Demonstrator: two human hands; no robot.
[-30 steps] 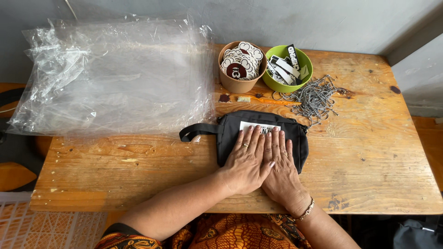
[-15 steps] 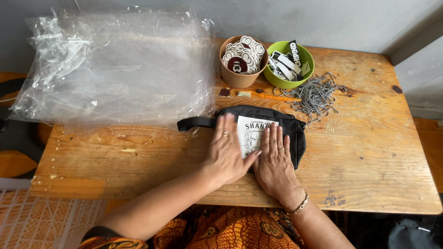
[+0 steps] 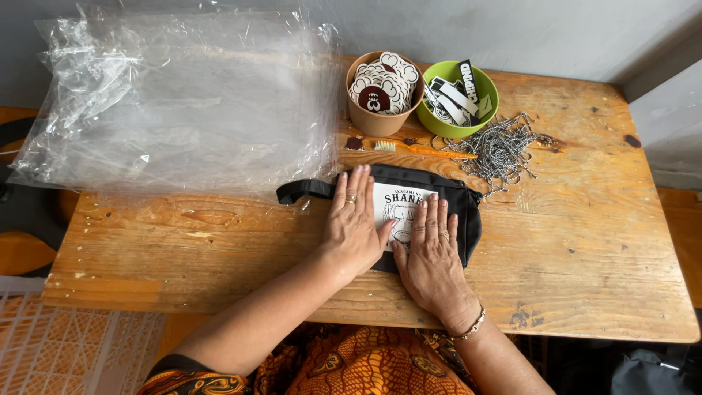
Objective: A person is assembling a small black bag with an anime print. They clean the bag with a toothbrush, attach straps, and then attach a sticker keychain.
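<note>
**Hands flat on black pouch, mid-table**

Head view, the only one: black pouch [image 3: 446, 208] lies flat on a worn wooden table [image 3: 585, 241], roughly centre, near the front edge. White printed label patch [image 3: 398, 208] on its face, w/ dark lettering and a drawing. Black strap [image 3: 303, 190] sticks out to the left side of the pouch.

Left hand [image 3: 353, 227] lies palm down on the pouch's left part, fingers straight and close together, pointing away from the person, ring on one finger. It covers the left edge of the patch. Right hand [image 3: 431, 256] lies palm down just beside it, on the lower right of the patch, fingers slightly spread, ring on one, bracelet [image 3: 470, 327] at the wrist. Thumbs almost meet between the two hands. Neither hand grips anything; both just press flat.

Behind the pouch: brown paper cup [image 3: 376, 121] full of round stickers, touching a green bowl [image 3: 447, 126] w/ black-and-white stickers. Orange toothbrush [image 3: 424, 150] lies in front of those. Heap of ball chains [image 3: 501, 150] to the right, near the pouch's corner. Big stack of clear plastic bags [image 3: 183, 102] fills the table's left rear, overhanging the edge.
</note>
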